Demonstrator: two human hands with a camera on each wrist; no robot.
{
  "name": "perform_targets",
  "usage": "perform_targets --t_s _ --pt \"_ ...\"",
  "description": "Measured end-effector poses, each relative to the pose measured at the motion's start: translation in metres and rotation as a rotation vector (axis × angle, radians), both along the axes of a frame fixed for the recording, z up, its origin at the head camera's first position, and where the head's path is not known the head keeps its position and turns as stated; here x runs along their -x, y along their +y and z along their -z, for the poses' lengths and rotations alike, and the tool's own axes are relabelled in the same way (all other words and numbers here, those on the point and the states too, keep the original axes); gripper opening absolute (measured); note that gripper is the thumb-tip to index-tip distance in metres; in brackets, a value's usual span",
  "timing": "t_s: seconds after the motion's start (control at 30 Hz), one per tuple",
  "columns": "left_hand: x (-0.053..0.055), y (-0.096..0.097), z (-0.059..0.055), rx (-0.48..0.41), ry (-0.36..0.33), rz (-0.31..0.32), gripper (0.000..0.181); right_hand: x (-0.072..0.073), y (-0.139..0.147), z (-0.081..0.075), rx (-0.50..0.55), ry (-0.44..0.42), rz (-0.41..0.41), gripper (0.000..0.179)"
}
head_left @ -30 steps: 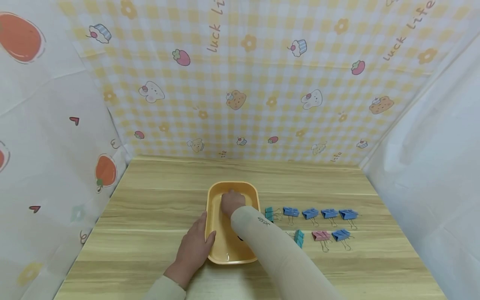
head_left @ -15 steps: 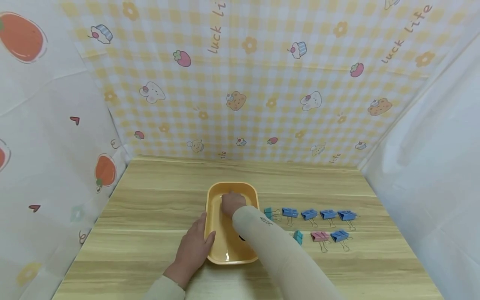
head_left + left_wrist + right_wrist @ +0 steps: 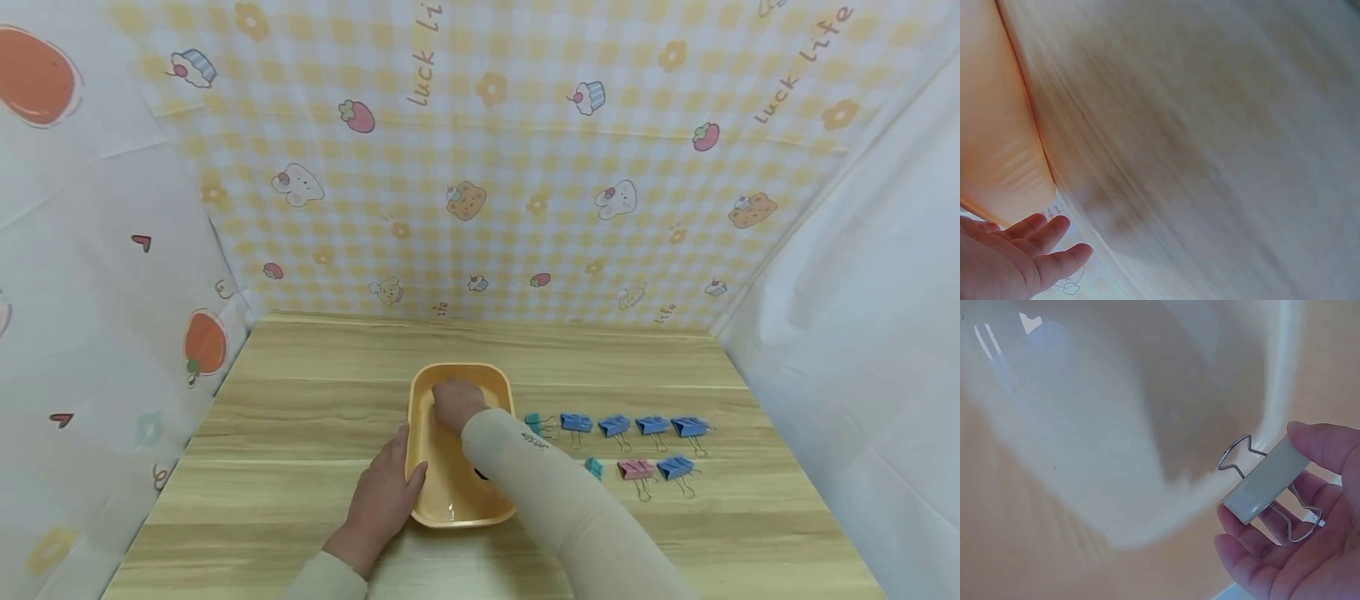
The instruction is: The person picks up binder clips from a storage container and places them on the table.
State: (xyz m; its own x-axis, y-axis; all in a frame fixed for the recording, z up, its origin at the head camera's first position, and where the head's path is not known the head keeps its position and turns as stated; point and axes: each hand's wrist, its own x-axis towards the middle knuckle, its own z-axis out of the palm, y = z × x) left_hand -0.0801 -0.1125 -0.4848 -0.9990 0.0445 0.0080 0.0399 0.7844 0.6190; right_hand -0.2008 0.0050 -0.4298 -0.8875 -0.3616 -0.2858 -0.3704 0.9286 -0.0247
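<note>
In the head view my right hand (image 3: 457, 403) reaches down into the far part of a yellow-orange plastic tray (image 3: 461, 523). The right wrist view shows it holding a pale binder clip (image 3: 1267, 478) between thumb and fingers, over the tray's floor. Two wire handles stick out from opposite sides of the clip. My left hand (image 3: 384, 487) rests against the tray's left side, its thumb at the rim. Seen from the left wrist, the fingers (image 3: 1063, 262) are fairly straight, close to the tray's outer wall.
Right of the tray, binder clips lie in two rows: a teal clip (image 3: 534, 424) and several blue ones, such as a blue clip (image 3: 615, 427), in the far row. Nearer are another teal clip (image 3: 594, 467), partly behind the sleeve, a pink clip (image 3: 636, 469) and a blue one.
The head view has shifted slightly. Both hands keep nearly the same places at the tray, and the clips on the table lie as before.
</note>
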Motion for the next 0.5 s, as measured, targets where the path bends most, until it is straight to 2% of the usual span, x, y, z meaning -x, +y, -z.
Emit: perform_targets --t_s 0.23,0.37,0.5 --pt "0.0001 -0.0010 -0.0006 0.009 0.025 0.007 0.065 -0.0016 0.0031 -0.0067 0.039 0.015 -0.023 0.021" --pt "0.0012 -0.0010 0.0014 0.009 0.003 0.007 0.067 -0.0013 0.0058 -0.0055 0.054 0.059 -0.043 0.019" --pt "0.0008 -0.0008 0.0010 0.001 -0.009 0.005 0.068 -0.0026 0.0095 -0.0077 0.087 0.064 -0.048 0.020"
